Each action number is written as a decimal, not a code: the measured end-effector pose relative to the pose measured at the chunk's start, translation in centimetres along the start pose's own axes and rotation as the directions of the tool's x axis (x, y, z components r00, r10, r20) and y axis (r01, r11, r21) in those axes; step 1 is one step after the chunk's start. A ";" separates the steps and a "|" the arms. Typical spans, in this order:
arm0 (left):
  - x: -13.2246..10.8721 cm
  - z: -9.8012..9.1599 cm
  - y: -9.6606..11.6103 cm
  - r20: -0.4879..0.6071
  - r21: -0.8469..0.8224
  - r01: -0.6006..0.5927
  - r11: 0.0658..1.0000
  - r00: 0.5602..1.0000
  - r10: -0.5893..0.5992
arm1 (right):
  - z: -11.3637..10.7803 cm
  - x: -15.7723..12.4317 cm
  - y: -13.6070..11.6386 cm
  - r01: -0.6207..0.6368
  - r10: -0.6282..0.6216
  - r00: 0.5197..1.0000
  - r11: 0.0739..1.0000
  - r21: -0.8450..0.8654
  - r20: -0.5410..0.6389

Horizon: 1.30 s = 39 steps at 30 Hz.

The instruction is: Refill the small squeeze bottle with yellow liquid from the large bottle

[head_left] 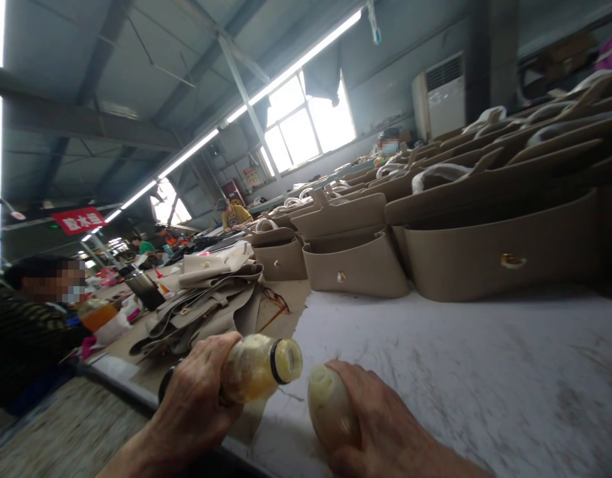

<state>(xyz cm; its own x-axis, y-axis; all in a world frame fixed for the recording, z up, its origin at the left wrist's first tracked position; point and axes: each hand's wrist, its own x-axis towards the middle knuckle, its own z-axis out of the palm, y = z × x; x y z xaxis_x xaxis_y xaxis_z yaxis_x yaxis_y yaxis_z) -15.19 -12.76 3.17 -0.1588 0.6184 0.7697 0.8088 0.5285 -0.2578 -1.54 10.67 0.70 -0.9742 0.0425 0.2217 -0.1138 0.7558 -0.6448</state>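
Yellowish bottle (259,367), uncapped, tilted over the near table (460,372) edge, clamped in left hand (196,398). Right hand (380,418), fingers curled shut around a pale cap (328,405), rests on the white tabletop. Beige bags (356,262) ranked behind; fabric pile (206,299) at left.

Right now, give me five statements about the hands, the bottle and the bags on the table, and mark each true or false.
1. The left hand grips a yellowish bottle. True.
2. The bottle still has its cap on. False: its mouth is open, and the right hand holds the cap.
3. Beige handbags stand in rows on the table. True.
4. The right hand rests on a handbag. False: it lies on the table surface, apart from the bags.
5. The handbags are red. False: beige.
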 end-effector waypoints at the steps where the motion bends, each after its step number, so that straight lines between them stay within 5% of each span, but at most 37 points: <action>1: 0.2 0.0 0.0 -0.007 0.013 -0.014 1.000 1.000 0.014 | 0.0 0.0 0.0 -0.002 0.002 1.000 1.000 0.001 0.002; 39: 2.5 0.4 -0.9 -0.119 0.048 -0.237 0.970 0.963 0.241 | -0.1 0.0 -0.1 -0.016 0.018 0.999 0.999 0.036 -0.029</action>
<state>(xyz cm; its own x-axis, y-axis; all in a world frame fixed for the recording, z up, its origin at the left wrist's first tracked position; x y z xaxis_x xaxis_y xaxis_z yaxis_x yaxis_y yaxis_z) -16.57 -11.45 5.13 0.1088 0.6540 0.7487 0.7954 0.3944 -0.4601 -1.50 10.68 0.79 -0.9700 0.0746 0.2313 -0.1047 0.7308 -0.6745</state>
